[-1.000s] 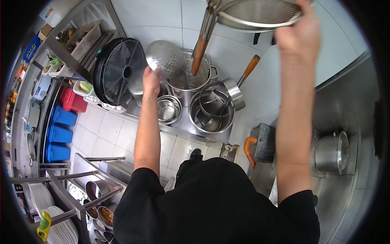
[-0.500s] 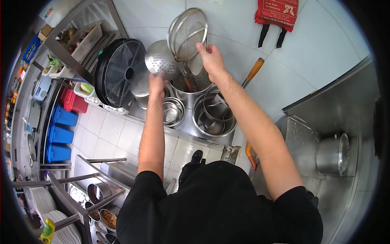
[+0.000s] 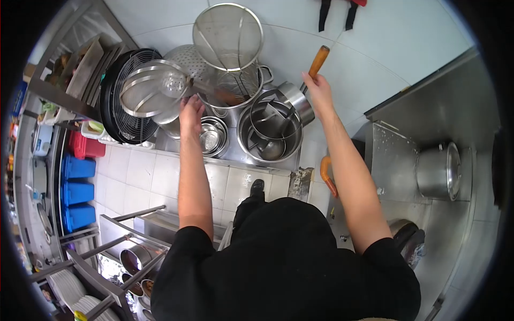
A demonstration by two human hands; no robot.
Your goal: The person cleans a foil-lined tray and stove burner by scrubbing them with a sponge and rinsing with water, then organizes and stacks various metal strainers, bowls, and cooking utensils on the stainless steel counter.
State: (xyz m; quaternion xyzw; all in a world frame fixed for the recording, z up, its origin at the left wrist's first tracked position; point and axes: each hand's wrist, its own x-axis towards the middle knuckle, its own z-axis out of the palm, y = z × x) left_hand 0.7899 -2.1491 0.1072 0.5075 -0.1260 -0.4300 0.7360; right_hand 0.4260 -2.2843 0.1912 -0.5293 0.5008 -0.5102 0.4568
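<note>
My left hand is closed on the handle of a round wire strainer, held tilted over the fan-like black grille. The strainer's wooden handle end is blurred and points right. My right hand grips the wooden handle of a metal utensil; a deep, shiny cylindrical part shows below the hand, apparently joined to it. A larger mesh strainer stands upright in a tall metal pot. The wide pot in front of my right hand holds ladles and other metal utensils.
A perforated metal skimmer leans behind the held strainer. Nested metal bowls stand left of the wide pot. The black round grille leans by the shelf. A lidded pot stands on the right metal counter.
My left hand has moved left with a strainer. My right hand has left the upright strainer and moved right to grasp the wooden handle. The view has shifted.
</note>
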